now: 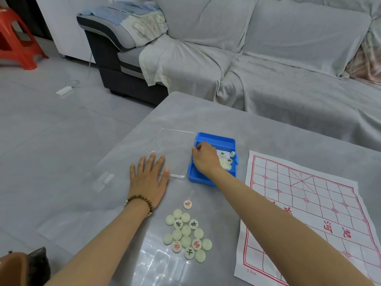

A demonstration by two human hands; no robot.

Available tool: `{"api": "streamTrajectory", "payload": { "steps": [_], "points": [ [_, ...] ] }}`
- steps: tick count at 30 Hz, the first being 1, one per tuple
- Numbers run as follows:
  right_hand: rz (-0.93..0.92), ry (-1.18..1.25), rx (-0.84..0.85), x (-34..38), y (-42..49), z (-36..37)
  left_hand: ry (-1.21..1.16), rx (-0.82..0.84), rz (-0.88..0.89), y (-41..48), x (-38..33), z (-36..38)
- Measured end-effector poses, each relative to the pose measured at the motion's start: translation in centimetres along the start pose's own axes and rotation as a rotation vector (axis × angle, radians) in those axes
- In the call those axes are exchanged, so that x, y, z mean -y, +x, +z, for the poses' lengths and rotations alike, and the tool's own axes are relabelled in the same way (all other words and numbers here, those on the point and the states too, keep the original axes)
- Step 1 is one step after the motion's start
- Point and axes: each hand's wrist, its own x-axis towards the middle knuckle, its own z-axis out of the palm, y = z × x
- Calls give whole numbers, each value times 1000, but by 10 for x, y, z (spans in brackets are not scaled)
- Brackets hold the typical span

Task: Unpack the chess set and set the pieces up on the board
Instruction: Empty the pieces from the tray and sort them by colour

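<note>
Round white chess pieces [186, 234] lay clustered on the glossy grey table [206, 114], left of the red-lined paper board [309, 203]. Your right hand [204, 156] was in the blue plastic box [215, 139], fingers curled, contents indeterminable. Your left hand [148, 179] lay flat, fingers spread. A grey-covered sofa [268, 69] stood behind.

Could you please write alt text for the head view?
A person's right hand reaches into a blue box holding a few white pieces; the left hand lies flat, fingertips at the clear lid. More pieces cluster on the table, left of the paper board.
</note>
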Motion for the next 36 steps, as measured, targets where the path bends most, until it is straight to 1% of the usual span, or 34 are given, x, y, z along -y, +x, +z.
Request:
{"api": "streamTrajectory", "payload": {
  "steps": [2, 3, 5, 10, 12, 14, 16, 18, 20, 22, 23, 24, 25, 27, 30, 31, 33, 36],
  "points": [
    [-108, -232, -42, -2, -8, 1, -1, 1, 1, 0, 0, 0],
    [-170, -303, -67, -4, -13, 3, -2, 0, 0, 0, 0, -1],
    [-234, -345, -97, -10, -17, 3, -4, -1, 2, -1, 0, -1],
    [-254, -405, -58, -15, -12, -8, -9, -11, 5, -1, -1, -2],
    [-265, -424, -70, -17, -13, -9, -10, -13, 1, -1, -1, -2],
    [-251, -350, -75, -18, -12, -11, -14, -15, 2, -1, -1, -2],
    [-241, -178, -122, -13, -13, -19, -16, -17, 6, -1, -1, -2],
    [-280, -52, -217, -4, -19, -32, -13, -17, 7, -1, 0, -2],
    [-326, 56, -248, 5, -37, -41, -9, -14, 6, -1, 0, -2],
    [-358, 108, -157, 4, -68, -39, -11, -13, 3, -2, 0, -1],
    [-366, 67, -82, -3, -86, -33, -13, -13, 2, -1, 0, -1],
    [-384, -28, -14, -13, -103, -25, -15, -11, 1, -1, 0, -1],
    [-423, -139, 17, -24, -117, -17, -17, -10, 0, -1, 0, -1],
    [-529, -279, -19, -43, -133, -2, -23, -14, 2, -1, 0, -1],
    [-638, -307, -87, -51, -135, 5, -22, -11, 3, -2, 0, -2],
    [-642, -278, -65, -50, -133, 5, -21, -11, 3, -2, 0, -3],
    [-601, -140, 22, -48, -133, -1, -20, -11, 3, -2, -1, -3],
    [-468, 146, 144, -49, -140, -25, -9, -13, 6, -1, 0, -2]
  ]
}}
